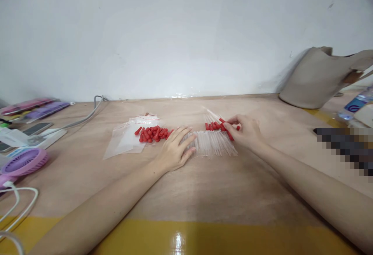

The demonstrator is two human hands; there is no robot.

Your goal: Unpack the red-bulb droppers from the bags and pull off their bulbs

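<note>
A row of thin clear tubes [210, 144] lies side by side on the table. My left hand [176, 150] rests with fingers spread at the row's left end, its fingertips on the nearest tubes. To its left sits a pile of loose red rubber bulbs [150, 132], partly on clear plastic bags [124, 140]. My right hand [244, 130] is closed at the row's far right, its thumb and fingers pinching a red-bulbed dropper [223, 121]. Beside those fingers, several droppers with red bulbs [212, 126] lie with their clear tubes pointing away. The fingers partly hide some bulbs.
A pink and purple fan [25, 162], white cables [33, 200], a power strip [49, 138] and a phone [37, 128] sit at left. On the right stand a beige bag [309, 78] and a plastic bottle [357, 103], near a pixelated dark object [346, 150]. A wall closes off the back.
</note>
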